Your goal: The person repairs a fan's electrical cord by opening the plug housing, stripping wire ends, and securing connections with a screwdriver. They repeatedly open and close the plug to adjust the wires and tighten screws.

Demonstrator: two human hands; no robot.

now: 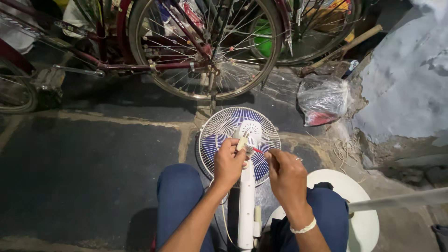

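Pedestal fan (240, 140) lay on the dark stone floor (88, 172) between the seated person's knees, its white wire cage facing away and blue blades behind the grille. Left hand (228, 163) was closed around the white motor housing at the top of the white pole (246, 205). Right hand (287, 175) pinched what seemed to be a thin red-handled tool (257, 150), tip at the housing. The round white base (359, 210) lay just right of the right knee. Bicycle wheels (205, 46) stood close beyond the cage's far rim; a knotted plastic bag (323, 99) sat near the crumbling wall (406, 79). Open floor stretched to the left.
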